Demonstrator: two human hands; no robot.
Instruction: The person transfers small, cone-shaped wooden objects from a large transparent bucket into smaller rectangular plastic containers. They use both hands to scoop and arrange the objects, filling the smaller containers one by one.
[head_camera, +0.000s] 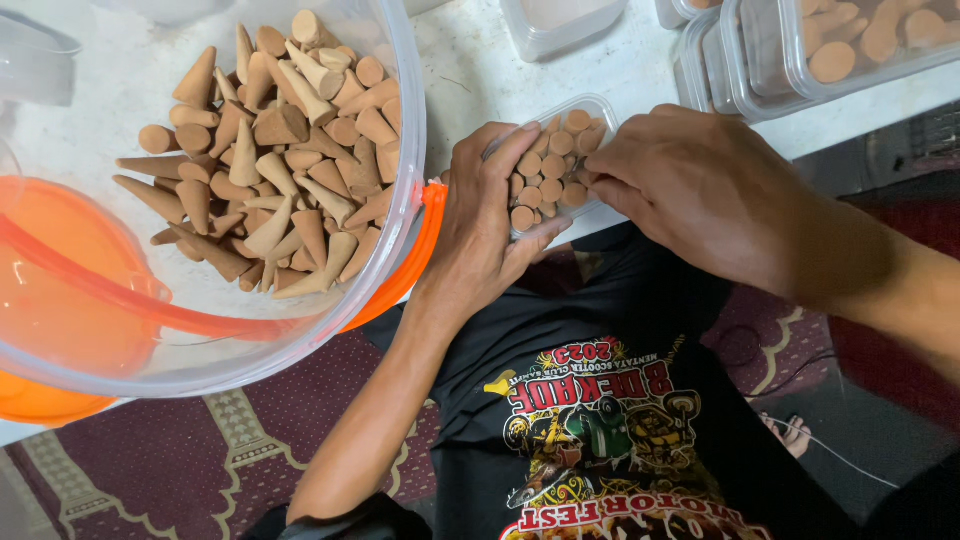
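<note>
Small box: clear plastic box (552, 160) of brown cones stood on end, just right of the big bowl (405, 215).
Left hand (485, 225): grips the box's near side.
Right hand (700, 185): fingertips pinched at the cones.
Technique: steady the box; seat cones upright, snug.

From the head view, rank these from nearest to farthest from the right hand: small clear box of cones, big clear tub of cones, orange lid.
From the right hand:
1. Small clear box of cones, touching its fingers.
2. Big clear tub of cones, across the left hand.
3. Orange lid, far left, under the tub.
</note>
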